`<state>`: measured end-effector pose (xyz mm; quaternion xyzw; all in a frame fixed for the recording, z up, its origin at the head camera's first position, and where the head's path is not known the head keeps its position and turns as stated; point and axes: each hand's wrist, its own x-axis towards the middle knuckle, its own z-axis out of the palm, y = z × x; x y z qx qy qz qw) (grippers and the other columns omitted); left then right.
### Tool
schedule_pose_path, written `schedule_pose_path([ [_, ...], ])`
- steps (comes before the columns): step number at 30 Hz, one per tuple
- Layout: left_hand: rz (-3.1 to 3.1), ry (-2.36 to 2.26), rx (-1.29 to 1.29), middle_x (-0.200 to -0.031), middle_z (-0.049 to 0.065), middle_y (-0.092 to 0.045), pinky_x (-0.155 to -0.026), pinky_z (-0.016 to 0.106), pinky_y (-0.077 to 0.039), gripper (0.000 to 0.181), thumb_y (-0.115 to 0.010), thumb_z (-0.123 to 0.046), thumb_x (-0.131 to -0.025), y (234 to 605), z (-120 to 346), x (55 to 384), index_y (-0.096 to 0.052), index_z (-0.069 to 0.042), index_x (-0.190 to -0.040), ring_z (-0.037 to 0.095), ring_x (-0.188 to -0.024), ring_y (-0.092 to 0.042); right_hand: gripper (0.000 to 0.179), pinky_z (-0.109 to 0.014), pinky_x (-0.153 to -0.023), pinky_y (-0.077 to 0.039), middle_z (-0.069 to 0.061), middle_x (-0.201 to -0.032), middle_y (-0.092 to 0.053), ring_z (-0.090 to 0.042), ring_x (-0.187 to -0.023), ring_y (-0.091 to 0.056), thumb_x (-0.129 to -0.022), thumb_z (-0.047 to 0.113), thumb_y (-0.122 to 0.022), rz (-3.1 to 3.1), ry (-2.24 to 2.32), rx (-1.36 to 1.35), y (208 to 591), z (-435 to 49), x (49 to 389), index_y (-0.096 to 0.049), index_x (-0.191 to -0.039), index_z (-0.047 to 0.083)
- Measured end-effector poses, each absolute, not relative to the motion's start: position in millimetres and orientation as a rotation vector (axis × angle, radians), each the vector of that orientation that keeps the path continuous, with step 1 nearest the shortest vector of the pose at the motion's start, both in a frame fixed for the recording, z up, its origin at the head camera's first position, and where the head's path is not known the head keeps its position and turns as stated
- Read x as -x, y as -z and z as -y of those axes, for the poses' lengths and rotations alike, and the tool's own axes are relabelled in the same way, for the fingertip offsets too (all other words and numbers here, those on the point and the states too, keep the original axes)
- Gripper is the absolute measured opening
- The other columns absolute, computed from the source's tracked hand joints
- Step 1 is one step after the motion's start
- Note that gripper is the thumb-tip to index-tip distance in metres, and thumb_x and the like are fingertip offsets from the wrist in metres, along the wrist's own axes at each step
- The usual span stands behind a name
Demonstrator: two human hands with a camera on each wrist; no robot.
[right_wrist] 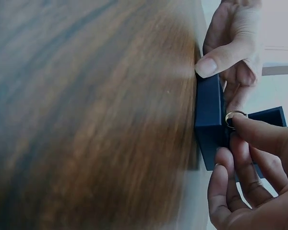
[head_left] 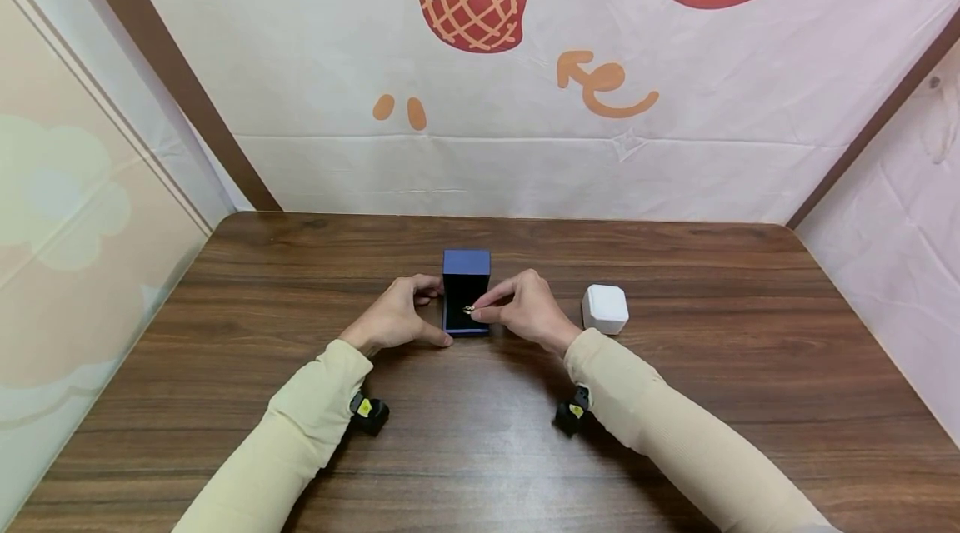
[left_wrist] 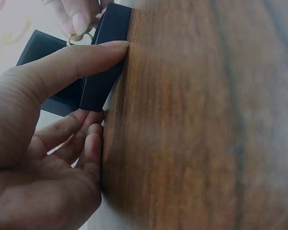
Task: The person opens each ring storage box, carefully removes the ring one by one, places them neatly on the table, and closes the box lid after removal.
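Note:
A blue ring box (head_left: 467, 263) with a dark lining stands on the table, its lid raised. My left hand (head_left: 399, 315) holds it from the left. In the left wrist view the thumb lies across the front of the box base (left_wrist: 105, 67), with the other fingers at its side. My right hand (head_left: 528, 310) pinches a gold ring (right_wrist: 236, 115) between thumb and fingertips at the opening of the box. In the head view the ring shows as a small gold glint in front of the dark lining, its lower part hidden in the right wrist view.
A small white box (head_left: 605, 309) with rounded corners, closed, stands on the wooden table (head_left: 480, 450) just right of my right wrist. Behind the table's far edge hangs a white printed cloth (head_left: 315, 83); more cloth borders both sides.

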<state>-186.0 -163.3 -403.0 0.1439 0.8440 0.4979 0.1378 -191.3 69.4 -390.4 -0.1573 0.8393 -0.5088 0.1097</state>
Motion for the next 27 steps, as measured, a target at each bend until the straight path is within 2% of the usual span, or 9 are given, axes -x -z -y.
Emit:
schedule_pose_path([
  [10,-2.440,-1.452,-0.411,-0.134,0.022,-0.058,-0.111,0.050,-0.040,0.082,-0.093,-0.002,-0.067,404,162,186,-0.053,0.010,-0.137,0.038,-0.127,-0.051,0.005,-0.025,-0.064,-0.053,0.003,-0.083,-0.076,-0.009,-0.077,-0.067,-0.082,0.014,-0.086,-2.469,1.421,0.554,381,-74,176,-0.083,-0.086,0.012],
  [18,-2.426,-1.469,-0.424,-0.131,0.021,-0.060,-0.112,0.050,-0.039,0.079,-0.092,0.000,-0.067,403,162,185,-0.054,0.009,-0.136,0.037,-0.127,-0.052,0.006,-0.025,-0.070,-0.052,0.009,-0.084,-0.076,-0.008,-0.082,-0.063,-0.083,0.020,-0.086,-2.468,1.290,0.638,377,-78,158,-0.083,-0.083,0.015],
  [27,-2.445,-1.436,-0.378,-0.134,0.022,-0.058,-0.111,0.049,-0.040,0.083,-0.093,-0.002,-0.068,402,163,184,-0.052,0.009,-0.139,0.039,-0.128,-0.051,0.004,-0.020,-0.061,-0.050,0.009,-0.073,-0.074,-0.002,-0.068,-0.060,-0.082,0.009,-0.085,-2.434,1.248,0.698,381,-78,146,-0.082,-0.080,0.011],
])
